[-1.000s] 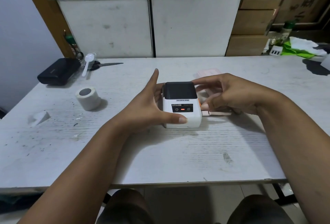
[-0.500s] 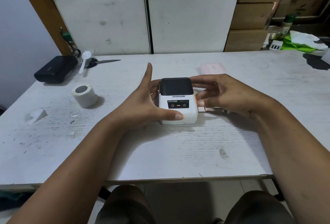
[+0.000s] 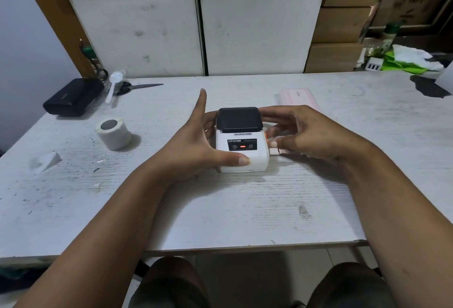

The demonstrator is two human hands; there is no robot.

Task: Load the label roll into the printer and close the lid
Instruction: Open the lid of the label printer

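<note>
near the far left corner of the white table (image 3: 220, 209) lies a black case (image 3: 73, 98), and just right of it a white plastic spoon (image 3: 114, 84) and a pair of scissors (image 3: 137, 86) with the blades pointing right. nearer along the left edge a crumpled scrap of white paper (image 3: 45, 161) lies flat. the label roll (image 3: 113, 133) stands on end on the left part of the table, well apart from both hands and outside the printer, its dark core facing up.

the left hand (image 3: 193, 145) is spread around the left side of the label printer (image 3: 241, 145): the thumb presses on the white front lower corner, the index finger points straight up clear of the body, and the other fingers reach behind the left side. the printer sits in the middle of the table, between the two hands, with its black lid (image 3: 239, 119) down on top and a red light showing on the front panel.

the right hand (image 3: 311, 133) is at the printer's right side, fingers curled, with the upper fingers touching the lid's right edge and the lower fingertips by the orange part on the side. whether it truly grips anything i cannot tell. a small white piece lies under this hand against the printer's base. behind the right hand, toward the far edge, lies a flat pink box (image 3: 297, 95).
</note>
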